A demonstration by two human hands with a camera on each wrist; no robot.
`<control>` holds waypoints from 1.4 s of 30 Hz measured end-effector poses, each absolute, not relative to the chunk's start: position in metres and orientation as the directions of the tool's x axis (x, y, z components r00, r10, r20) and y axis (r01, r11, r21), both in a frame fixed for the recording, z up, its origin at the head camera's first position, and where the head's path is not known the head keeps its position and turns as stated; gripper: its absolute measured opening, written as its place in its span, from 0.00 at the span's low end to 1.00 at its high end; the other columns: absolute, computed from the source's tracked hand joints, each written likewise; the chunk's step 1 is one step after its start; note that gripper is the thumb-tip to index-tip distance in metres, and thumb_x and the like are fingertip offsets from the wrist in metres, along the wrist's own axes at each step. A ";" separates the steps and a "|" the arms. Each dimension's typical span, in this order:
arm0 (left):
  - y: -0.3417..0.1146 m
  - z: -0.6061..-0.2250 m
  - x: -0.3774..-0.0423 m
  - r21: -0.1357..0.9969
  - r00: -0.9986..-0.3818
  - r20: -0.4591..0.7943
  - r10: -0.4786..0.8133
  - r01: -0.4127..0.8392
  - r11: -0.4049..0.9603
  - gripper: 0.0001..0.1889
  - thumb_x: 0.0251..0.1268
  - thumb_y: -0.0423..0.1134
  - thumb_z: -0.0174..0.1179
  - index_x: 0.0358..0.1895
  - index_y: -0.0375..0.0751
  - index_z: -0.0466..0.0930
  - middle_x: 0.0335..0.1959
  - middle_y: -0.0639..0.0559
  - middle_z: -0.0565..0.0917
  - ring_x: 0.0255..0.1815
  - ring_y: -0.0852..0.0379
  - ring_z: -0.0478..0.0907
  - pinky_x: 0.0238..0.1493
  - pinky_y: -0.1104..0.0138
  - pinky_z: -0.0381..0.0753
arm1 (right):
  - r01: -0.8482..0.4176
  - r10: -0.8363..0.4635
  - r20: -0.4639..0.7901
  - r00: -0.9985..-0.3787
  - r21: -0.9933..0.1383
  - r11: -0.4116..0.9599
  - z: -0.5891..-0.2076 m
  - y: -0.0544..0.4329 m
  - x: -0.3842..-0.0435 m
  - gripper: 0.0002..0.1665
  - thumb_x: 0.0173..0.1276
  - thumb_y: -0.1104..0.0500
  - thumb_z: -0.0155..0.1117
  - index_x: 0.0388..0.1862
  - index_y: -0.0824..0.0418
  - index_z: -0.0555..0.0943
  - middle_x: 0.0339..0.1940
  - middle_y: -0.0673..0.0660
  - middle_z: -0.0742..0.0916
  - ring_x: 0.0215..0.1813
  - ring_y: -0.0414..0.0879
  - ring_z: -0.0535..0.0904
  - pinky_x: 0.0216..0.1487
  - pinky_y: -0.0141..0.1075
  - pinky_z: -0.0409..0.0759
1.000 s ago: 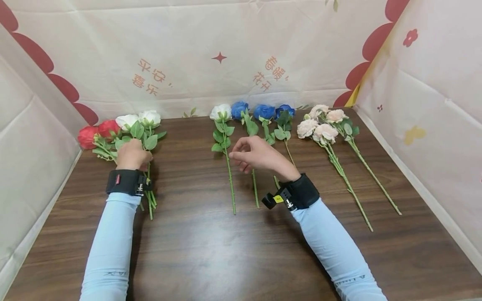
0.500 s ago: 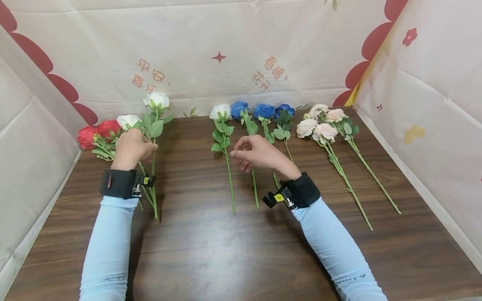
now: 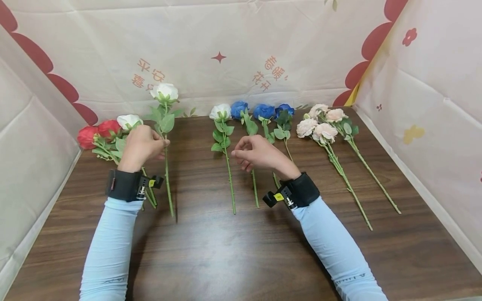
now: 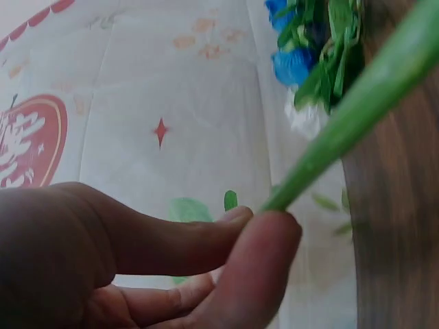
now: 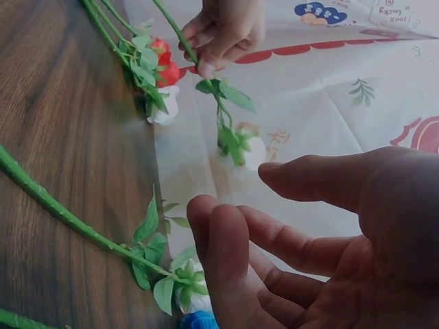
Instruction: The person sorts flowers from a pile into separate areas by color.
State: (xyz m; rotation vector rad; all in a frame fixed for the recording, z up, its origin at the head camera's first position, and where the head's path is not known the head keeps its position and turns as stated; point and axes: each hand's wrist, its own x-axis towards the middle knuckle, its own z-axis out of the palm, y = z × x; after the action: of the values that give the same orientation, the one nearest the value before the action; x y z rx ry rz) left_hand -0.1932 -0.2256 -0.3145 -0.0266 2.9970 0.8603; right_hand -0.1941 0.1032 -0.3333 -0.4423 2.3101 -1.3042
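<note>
My left hand pinches the green stem of a white rose between thumb and fingertips, and the rose stands tilted up off the table. In the left wrist view the stem runs up from the pinch. Behind that hand lie two red roses and another white rose, their stems partly hidden. My right hand hovers with loosely curved fingers and nothing in them, as the right wrist view shows. Just left of it lies a single white rose; three blue roses lie behind it, partly covered.
Pale pink flowers on long stems lie on the right of the brown wooden table. Printed cloth encloses the table at the back and both sides.
My left hand has lifted the white rose from the left group and moved it up and to the right, away from the others. My right hand has stayed nearly still.
</note>
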 end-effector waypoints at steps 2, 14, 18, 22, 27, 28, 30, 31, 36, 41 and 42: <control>-0.217 -0.315 -0.194 0.566 -0.999 -0.051 0.011 -0.020 0.824 0.16 0.72 0.43 0.63 0.35 0.32 0.91 0.23 0.44 0.91 0.25 0.53 0.90 0.39 0.60 0.79 | -0.056 -0.476 -0.224 -0.850 -0.861 0.505 -0.334 0.102 -0.194 0.18 0.79 0.55 0.60 0.56 0.68 0.79 0.43 0.68 0.88 0.44 0.68 0.87 0.46 0.57 0.88; -0.150 -0.324 -0.185 0.837 -0.979 -0.098 0.180 0.017 0.547 0.11 0.73 0.40 0.65 0.43 0.33 0.88 0.31 0.39 0.91 0.27 0.49 0.91 0.35 0.59 0.90 | -0.070 -0.504 -0.226 -0.834 -0.862 0.502 -0.341 0.084 -0.187 0.15 0.78 0.52 0.64 0.51 0.63 0.81 0.40 0.69 0.89 0.31 0.52 0.88 0.43 0.55 0.89; -0.133 -0.329 -0.178 0.897 -0.976 -0.039 0.213 0.060 0.438 0.10 0.73 0.38 0.65 0.42 0.31 0.87 0.31 0.37 0.90 0.27 0.49 0.91 0.32 0.61 0.90 | -0.076 -0.528 -0.228 -0.818 -0.867 0.492 -0.342 0.077 -0.184 0.18 0.76 0.50 0.65 0.52 0.63 0.81 0.38 0.66 0.90 0.30 0.52 0.88 0.43 0.55 0.89; -0.123 -0.334 -0.175 0.911 -0.976 0.032 0.214 0.117 0.397 0.11 0.73 0.37 0.65 0.42 0.29 0.86 0.29 0.37 0.90 0.22 0.55 0.89 0.31 0.61 0.90 | -0.083 -0.544 -0.226 -0.808 -0.871 0.484 -0.343 0.072 -0.181 0.17 0.76 0.51 0.66 0.50 0.66 0.82 0.33 0.65 0.89 0.26 0.47 0.87 0.44 0.56 0.89; -0.117 -0.337 -0.173 0.915 -0.979 0.071 0.193 0.141 0.379 0.10 0.72 0.37 0.66 0.39 0.30 0.85 0.29 0.37 0.89 0.21 0.57 0.88 0.29 0.61 0.89 | -0.076 -0.566 -0.225 -0.793 -0.885 0.460 -0.343 0.069 -0.177 0.13 0.79 0.59 0.62 0.42 0.70 0.83 0.27 0.62 0.89 0.23 0.44 0.86 0.44 0.58 0.88; -0.117 -0.337 -0.172 0.916 -0.979 0.074 0.191 0.142 0.375 0.09 0.72 0.37 0.66 0.39 0.31 0.85 0.29 0.36 0.89 0.21 0.57 0.88 0.29 0.62 0.89 | -0.075 -0.567 -0.226 -0.792 -0.886 0.457 -0.343 0.069 -0.177 0.12 0.79 0.60 0.61 0.41 0.70 0.83 0.26 0.61 0.89 0.23 0.44 0.86 0.43 0.58 0.88; -0.117 -0.337 -0.171 0.912 -0.979 0.086 0.187 0.153 0.381 0.09 0.72 0.37 0.66 0.39 0.32 0.85 0.29 0.37 0.89 0.20 0.57 0.88 0.28 0.62 0.89 | -0.064 -0.560 -0.232 -0.795 -0.887 0.458 -0.342 0.067 -0.175 0.11 0.78 0.61 0.61 0.39 0.68 0.82 0.25 0.61 0.89 0.23 0.45 0.87 0.43 0.58 0.88; -0.117 -0.337 -0.171 0.909 -0.978 0.090 0.187 0.158 0.385 0.09 0.72 0.37 0.66 0.39 0.32 0.85 0.29 0.37 0.89 0.21 0.56 0.88 0.28 0.62 0.89 | -0.063 -0.555 -0.232 -0.799 -0.886 0.460 -0.342 0.066 -0.174 0.10 0.78 0.61 0.61 0.39 0.67 0.82 0.25 0.60 0.89 0.23 0.45 0.87 0.43 0.57 0.89; -0.119 -0.337 -0.171 0.898 -0.978 0.099 0.185 0.168 0.408 0.09 0.72 0.38 0.66 0.39 0.33 0.85 0.29 0.38 0.90 0.21 0.55 0.88 0.30 0.57 0.90 | -0.078 -0.539 -0.213 -0.815 -0.881 0.466 -0.340 0.062 -0.169 0.11 0.78 0.62 0.61 0.38 0.70 0.82 0.24 0.60 0.89 0.23 0.46 0.88 0.43 0.55 0.89; -0.125 -0.335 -0.173 0.857 -0.971 0.135 0.197 0.214 0.469 0.14 0.71 0.45 0.68 0.43 0.36 0.88 0.33 0.39 0.91 0.24 0.53 0.90 0.30 0.58 0.89 | -0.095 -0.531 -0.194 -0.825 -0.878 0.469 -0.340 0.061 -0.169 0.13 0.78 0.62 0.62 0.41 0.74 0.82 0.25 0.60 0.89 0.24 0.47 0.88 0.42 0.54 0.89; -0.128 -0.334 -0.174 0.851 -0.972 0.143 0.188 0.217 0.477 0.16 0.70 0.48 0.68 0.45 0.36 0.88 0.35 0.39 0.92 0.25 0.52 0.90 0.30 0.60 0.89 | -0.096 -0.530 -0.193 -0.826 -0.878 0.470 -0.340 0.061 -0.169 0.12 0.77 0.62 0.62 0.41 0.73 0.83 0.25 0.60 0.89 0.24 0.47 0.88 0.42 0.54 0.89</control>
State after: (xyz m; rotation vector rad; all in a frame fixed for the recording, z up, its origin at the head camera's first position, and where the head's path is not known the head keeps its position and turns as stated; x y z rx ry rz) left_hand -0.1738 -0.1279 -0.3337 0.3736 2.7256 1.5781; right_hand -0.1689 0.0607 -0.3402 -0.5216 2.2791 -1.3198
